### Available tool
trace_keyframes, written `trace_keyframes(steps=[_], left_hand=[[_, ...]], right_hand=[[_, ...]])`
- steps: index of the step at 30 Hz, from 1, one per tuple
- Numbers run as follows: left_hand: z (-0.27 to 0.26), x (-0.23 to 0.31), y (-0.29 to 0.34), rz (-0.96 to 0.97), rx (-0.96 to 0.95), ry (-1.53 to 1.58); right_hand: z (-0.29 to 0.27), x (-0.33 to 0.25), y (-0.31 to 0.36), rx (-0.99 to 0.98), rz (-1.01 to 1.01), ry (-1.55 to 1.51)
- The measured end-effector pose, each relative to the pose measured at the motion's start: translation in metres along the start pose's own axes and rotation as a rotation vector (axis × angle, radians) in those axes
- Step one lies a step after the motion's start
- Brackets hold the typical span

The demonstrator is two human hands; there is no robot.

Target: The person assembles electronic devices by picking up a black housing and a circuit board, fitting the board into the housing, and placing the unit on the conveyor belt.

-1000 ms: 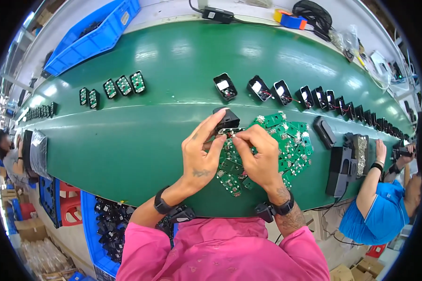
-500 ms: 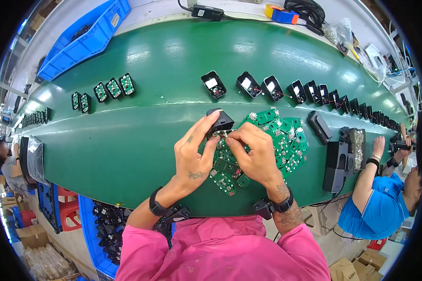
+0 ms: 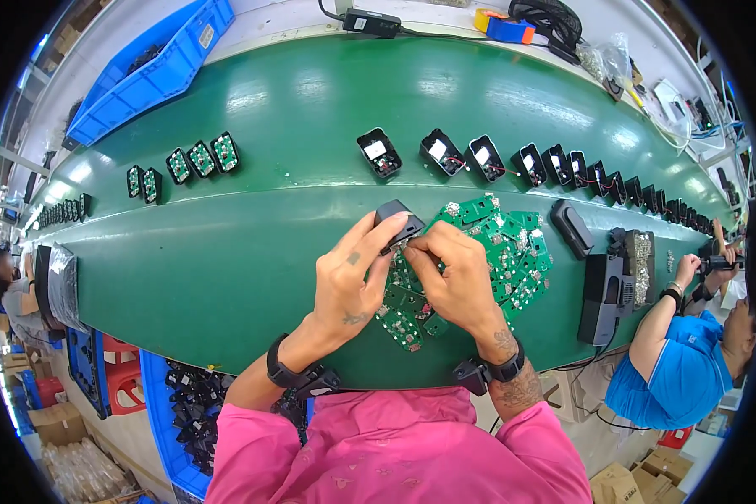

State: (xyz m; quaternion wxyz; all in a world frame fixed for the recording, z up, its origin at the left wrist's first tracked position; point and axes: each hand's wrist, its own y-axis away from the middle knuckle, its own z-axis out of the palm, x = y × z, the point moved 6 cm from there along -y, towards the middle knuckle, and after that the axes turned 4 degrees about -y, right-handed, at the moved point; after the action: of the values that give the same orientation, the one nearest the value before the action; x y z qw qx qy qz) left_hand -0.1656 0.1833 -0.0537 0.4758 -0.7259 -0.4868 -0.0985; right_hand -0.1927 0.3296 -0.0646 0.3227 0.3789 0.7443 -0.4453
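Note:
My left hand (image 3: 349, 273) is closed round a small black plastic housing (image 3: 397, 223), tilted above the green bench. The fingers of my right hand (image 3: 455, 273) are pinched at the housing's near edge; what they hold there is hidden. Under and beside both hands lies a loose heap of green circuit boards (image 3: 517, 252). Farther back stands an open black housing (image 3: 380, 153) with a white patch inside, first of a row running off to the right.
Several housings with green boards in them (image 3: 202, 159) stand at the left. A closed black case (image 3: 572, 228) and a grey device (image 3: 600, 298) lie right of the heap. A blue bin (image 3: 143, 92) is at the back left. A person in blue (image 3: 676, 370) works at the right.
The black housing in my left hand has tipped and turned, and its open edge shows less. The back rows have slid slightly left. The co-worker's hand has moved to a dark tool.

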Motion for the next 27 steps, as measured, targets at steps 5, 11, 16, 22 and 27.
trace_keyframes(steps=[5,11,16,22,27], left_hand=[[0.011,0.002,0.001,-0.02,-0.043,-0.088],[-0.005,-0.022,-0.002,-0.54,0.082,0.589],[0.015,-0.023,0.006,-0.522,-0.127,0.678],[0.017,-0.019,0.008,-0.547,-0.101,0.622],[0.022,-0.02,0.013,-0.48,-0.15,0.586]], right_hand=[[-0.004,-0.004,0.004,0.06,-0.034,0.171],[-0.001,0.008,0.002,0.265,0.148,-0.133],[0.002,0.034,0.015,0.109,0.423,-0.48],[-0.004,0.01,0.012,0.219,-0.006,-0.426],[-0.003,0.028,0.022,0.173,0.329,-0.472]])
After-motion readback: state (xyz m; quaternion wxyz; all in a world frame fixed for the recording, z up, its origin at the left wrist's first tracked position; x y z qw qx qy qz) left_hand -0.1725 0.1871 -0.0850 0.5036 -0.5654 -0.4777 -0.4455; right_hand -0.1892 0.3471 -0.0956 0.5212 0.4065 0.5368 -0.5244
